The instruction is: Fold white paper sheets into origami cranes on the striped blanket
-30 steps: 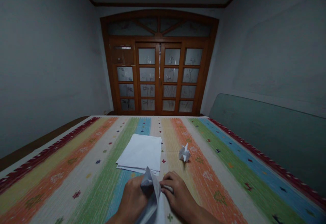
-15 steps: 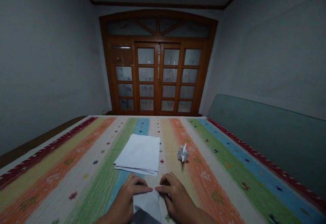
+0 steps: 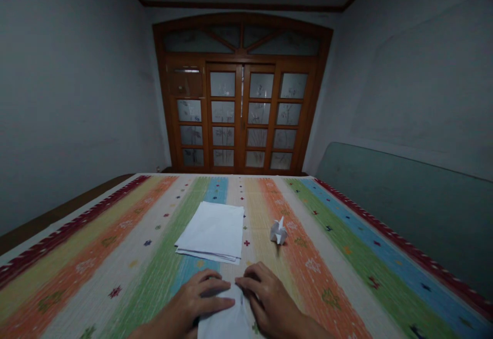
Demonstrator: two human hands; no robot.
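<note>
A folded sheet of white paper (image 3: 225,321) lies at the near edge of the view, between my two hands. My left hand (image 3: 196,298) rests over its left side, index finger and thumb stretched apart on the upper part, holding it down rather than gripping. At the paper's top right corner, my right hand (image 3: 269,298) has its fingertips pressed together on the edge. Both sets of fingertips almost meet. The paper's lower end runs out of view. Just beyond my hands sits a stack of white paper sheets (image 3: 213,231).
A small folded paper figure (image 3: 278,232) with upright points stands to the right of the stack. Beneath everything is a striped, patterned tablecloth (image 3: 146,272). A pale green panel (image 3: 404,195) borders the table's right side. Wooden glazed doors (image 3: 241,118) stand beyond it.
The paper stood raised with a flap upright between my hands; now it lies flatter, its grey flap no longer showing. My left thumb has moved from below onto the paper's face.
</note>
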